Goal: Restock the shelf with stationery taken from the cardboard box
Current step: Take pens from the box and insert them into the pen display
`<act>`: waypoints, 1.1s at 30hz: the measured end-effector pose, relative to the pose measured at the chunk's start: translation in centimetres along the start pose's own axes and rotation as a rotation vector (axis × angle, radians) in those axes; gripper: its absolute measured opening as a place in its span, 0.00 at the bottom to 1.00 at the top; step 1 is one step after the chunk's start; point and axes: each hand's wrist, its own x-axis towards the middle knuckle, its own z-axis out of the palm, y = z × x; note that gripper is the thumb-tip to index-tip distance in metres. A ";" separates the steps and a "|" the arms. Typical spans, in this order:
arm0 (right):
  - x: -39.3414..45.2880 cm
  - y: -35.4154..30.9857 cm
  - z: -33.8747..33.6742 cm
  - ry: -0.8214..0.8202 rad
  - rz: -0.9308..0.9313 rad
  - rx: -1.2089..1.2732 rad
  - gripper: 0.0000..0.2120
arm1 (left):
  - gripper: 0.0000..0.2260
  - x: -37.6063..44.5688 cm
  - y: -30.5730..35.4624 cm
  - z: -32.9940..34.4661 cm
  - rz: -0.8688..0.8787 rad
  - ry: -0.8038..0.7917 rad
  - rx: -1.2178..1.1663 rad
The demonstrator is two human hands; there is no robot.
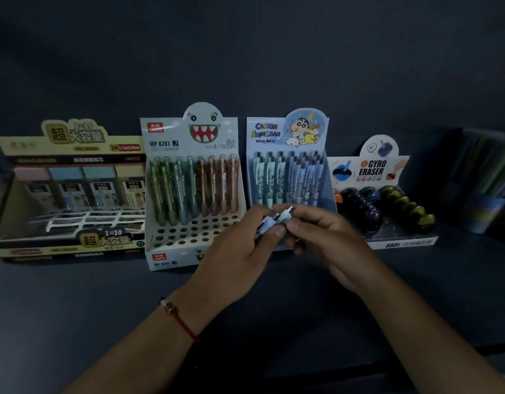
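I held a small bunch of mechanical pencils [275, 220] in my left hand [242, 251], fingers curled round their barrels so the tips and caps poked up toward twelve o'clock. My right hand [328, 237] came in from three o'clock, thumb and forefinger pinching the end of one pencil, I judged to draw it out of the bunch singly, since each hole takes only one.

The hands hovered just in front of the Crayon Shin-chan display [288, 166], at about one o'clock from my left wrist. Its pencils stood upright in rows at the back, and the pale mint and blue barrels I held looked to match them, so that was likely their home, though my hands hid its front rows.

At eleven o'clock stood the monster-face display [188, 180], its back rows filled and many front holes bare. Far out at nine o'clock sat the lead-refill box [72, 189]; at three o'clock, the Gyro Eraser tray [388, 211]. All rested on the dark shelf [103, 294]. The cardboard box was not in view.
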 end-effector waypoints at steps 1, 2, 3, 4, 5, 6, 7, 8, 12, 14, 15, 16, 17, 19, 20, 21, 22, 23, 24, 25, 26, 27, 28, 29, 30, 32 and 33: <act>0.0 0.0 0.0 0.002 -0.001 -0.002 0.12 | 0.04 0.0 0.0 0.1 0.005 -0.002 -0.004; 0.0 0.1 -0.1 0.010 -0.001 -0.004 0.12 | 0.03 0.0 0.0 0.1 0.011 -0.004 -0.007; 0.0 0.1 -0.2 0.019 0.001 -0.006 0.11 | 0.03 0.0 0.0 0.2 0.014 -0.006 -0.011; 0.0 0.1 -0.2 0.025 0.004 -0.002 0.10 | 0.03 0.0 0.0 0.2 0.017 -0.008 -0.016; -0.1 0.0 -0.2 0.025 0.004 0.008 0.10 | 0.04 0.0 0.1 0.2 0.019 -0.011 -0.021; -0.1 -0.1 -0.2 0.023 0.005 0.021 0.11 | 0.04 0.0 0.1 0.1 0.022 -0.013 -0.026; -0.1 -0.1 -0.2 0.021 0.004 0.031 0.11 | 0.04 0.0 0.1 0.1 0.023 -0.016 -0.029; -0.1 -0.1 -0.2 0.024 0.004 0.037 0.12 | 0.05 0.0 0.2 0.0 0.023 -0.019 -0.029; 0.1 -0.2 -0.4 0.087 0.018 0.098 0.16 | 0.09 -0.1 0.5 -0.2 0.033 -0.018 -0.013; 0.2 -0.3 -0.6 0.120 0.023 0.158 0.12 | 0.10 -0.2 0.6 -0.3 0.040 -0.018 0.001; 0.3 -0.4 -0.7 0.141 0.024 0.199 0.09 | 0.11 -0.1 0.6 -0.5 0.036 -0.019 0.002; 0.4 -0.5 -0.9 0.170 0.022 0.251 0.07 | 0.12 -0.1 0.5 -0.6 0.029 -0.017 0.002; 0.5 -0.6 -1.1 0.208 0.017 0.306 0.05 | 0.12 -0.1 0.4 -0.8 0.020 -0.012 0.002; 0.8 -0.8 -1.5 0.294 -0.017 0.381 0.04 | 0.13 0.1 0.2 -1.1 0.014 0.015 0.022; 1.0 -0.9 -1.7 0.338 -0.038 0.391 0.03 | 0.14 0.1 0.2 -1.3 0.018 0.031 0.039; 1.1 -0.9 -1.8 0.379 -0.057 0.388 0.03 | 0.13 0.0 0.3 -1.4 0.019 0.042 0.055; 1.3 -1.0 -2.0 0.409 -0.076 0.371 0.03 | 0.13 -0.1 0.4 -1.5 0.018 0.045 0.067; 1.5 -1.1 -2.0 0.433 -0.089 0.336 0.04 | 0.11 -0.3 0.6 -1.7 0.019 0.035 0.080; 1.7 -1.3 -2.0 0.457 -0.095 0.287 0.05 | 0.10 -0.5 0.8 -1.8 0.027 0.020 0.099; 2.0 -1.6 -2.0 0.477 -0.103 0.232 0.06 | 0.09 -0.8 0.9 -2.1 0.044 0.007 0.123; 2.3 -2.0 -1.9 0.486 -0.119 0.179 0.06 | 0.08 -1.1 0.9 -2.4 0.065 -0.003 0.150; 2.7 -2.5 -1.6 0.480 -0.145 0.128 0.06 | 0.06 -1.4 0.7 -2.9 0.078 -0.013 0.174; 3.2 -3.0 -1.3 0.470 -0.180 0.079 0.06 | 0.03 -1.8 0.4 -3.4 0.075 -0.020 0.188; 3.7 -3.4 -1.0 0.461 -0.218 0.034 0.06 | 0.02 -2.1 0.0 -3.8 0.059 -0.026 0.194; 4.3 -3.8 -0.5 0.451 -0.251 -0.005 0.06 | 0.01 -2.5 -0.5 -4.1 0.029 -0.022 0.196; 5.5 -4.1 0.6 0.434 -0.296 -0.089 0.06 | 0.03 -3.1 -1.3 -4.6 -0.041 0.007 0.197; 6.1 -4.0 1.2 0.432 -0.308 -0.134 0.06 | 0.04 -3.2 -1.6 -4.7 -0.071 0.021 0.197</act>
